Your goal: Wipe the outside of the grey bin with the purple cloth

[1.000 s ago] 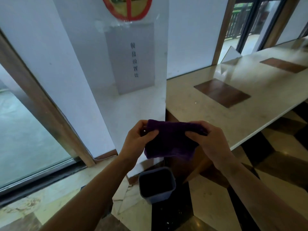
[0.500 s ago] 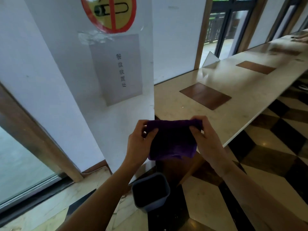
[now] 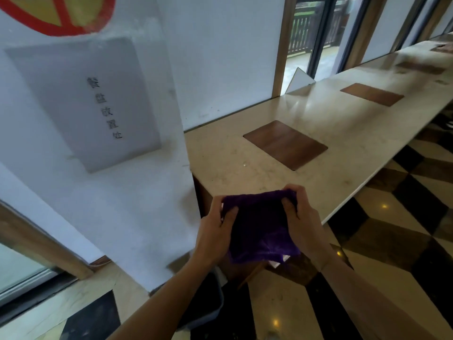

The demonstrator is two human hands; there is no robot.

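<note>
The purple cloth (image 3: pixel 259 227) hangs folded between both hands at chest height, in front of the counter's near corner. My left hand (image 3: pixel 214 231) pinches its upper left corner and my right hand (image 3: pixel 302 223) pinches its upper right corner. The grey bin (image 3: pixel 210 307) stands on the floor below, at the foot of the white pillar. My left forearm covers most of it, so only its right rim and part of its dark inside show. Neither hand touches the bin.
A long marble counter (image 3: pixel 343 153) with brown wooden inlays (image 3: pixel 285 144) runs away to the right. A white pillar (image 3: pixel 110 168) with a grey sign stands close on the left. The floor (image 3: pixel 404 236) is glossy checkered tile. Glass doors (image 3: pixel 316 38) are at the back.
The view has turned left and closer to the pillar. Both hands kept hold of the cloth and drew its top corners a little nearer. The bin slid behind my left forearm.
</note>
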